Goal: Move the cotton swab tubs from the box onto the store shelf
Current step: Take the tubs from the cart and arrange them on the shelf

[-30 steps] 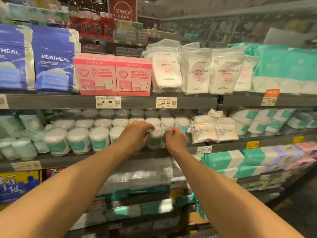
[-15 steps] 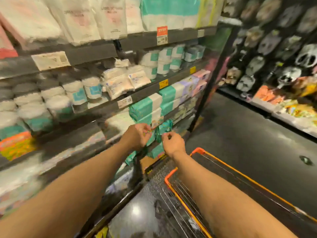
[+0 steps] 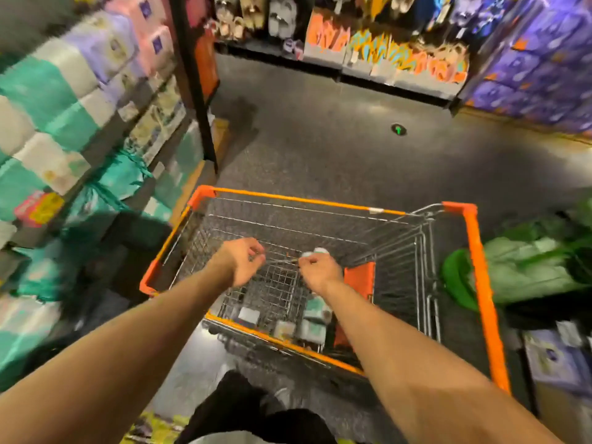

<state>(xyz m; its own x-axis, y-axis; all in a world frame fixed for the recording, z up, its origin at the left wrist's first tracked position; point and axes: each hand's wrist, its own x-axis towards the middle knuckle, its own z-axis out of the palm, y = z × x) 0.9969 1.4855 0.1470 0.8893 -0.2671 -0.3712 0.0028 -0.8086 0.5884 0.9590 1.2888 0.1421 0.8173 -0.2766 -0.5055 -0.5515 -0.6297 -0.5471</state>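
While left hand (image 3: 238, 265), right hand (image 3: 320, 272) hang over one cart (image 3: 288, 198), tubs (image 3: 315, 310) blurred.

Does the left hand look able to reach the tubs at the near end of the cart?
Probably yes: the left hand hovers above the open-topped cart and the tubs lie lower down, though wire mesh may partly block.
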